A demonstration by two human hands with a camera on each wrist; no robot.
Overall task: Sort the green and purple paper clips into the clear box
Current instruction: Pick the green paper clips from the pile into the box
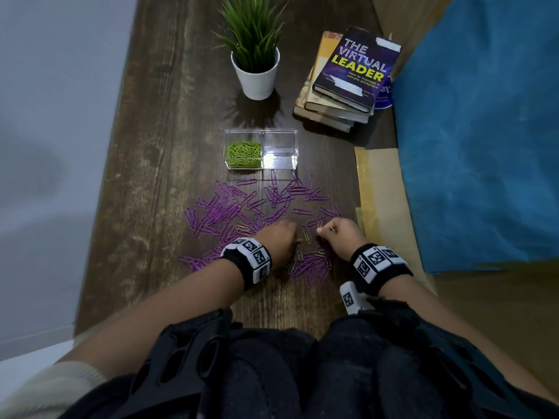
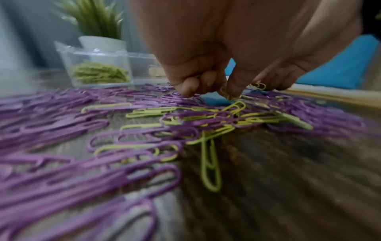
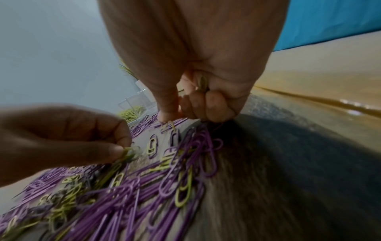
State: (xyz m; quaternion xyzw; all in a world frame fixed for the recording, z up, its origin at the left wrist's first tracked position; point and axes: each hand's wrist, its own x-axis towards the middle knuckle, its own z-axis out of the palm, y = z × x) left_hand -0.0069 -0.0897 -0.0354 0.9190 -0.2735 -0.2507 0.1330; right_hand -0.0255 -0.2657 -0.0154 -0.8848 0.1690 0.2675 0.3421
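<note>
The clear box [image 1: 262, 132] stands beyond the pile; its left compartment holds green paper clips [image 1: 244, 154] and its right compartment [image 1: 280, 140] looks empty. Purple paper clips [image 1: 239, 204] lie spread over the wooden table [image 1: 163, 140], with a few green ones [image 1: 306, 237] mixed in near my hands. My left hand [image 1: 281, 234] is down in the pile with fingers curled, pinching a green clip [image 2: 225, 93]. My right hand [image 1: 335, 229] pinches another green clip [image 3: 172, 124] at its fingertips and keeps more green clips [image 3: 203, 83] tucked in its curled fingers.
A potted plant [image 1: 255, 71] stands behind the box. A stack of books [image 1: 344, 83] lies at the back right. Brown envelopes [image 1: 384, 201] lie along the table's right edge, beside a blue cloth [image 1: 484, 131]. A wall runs along the left.
</note>
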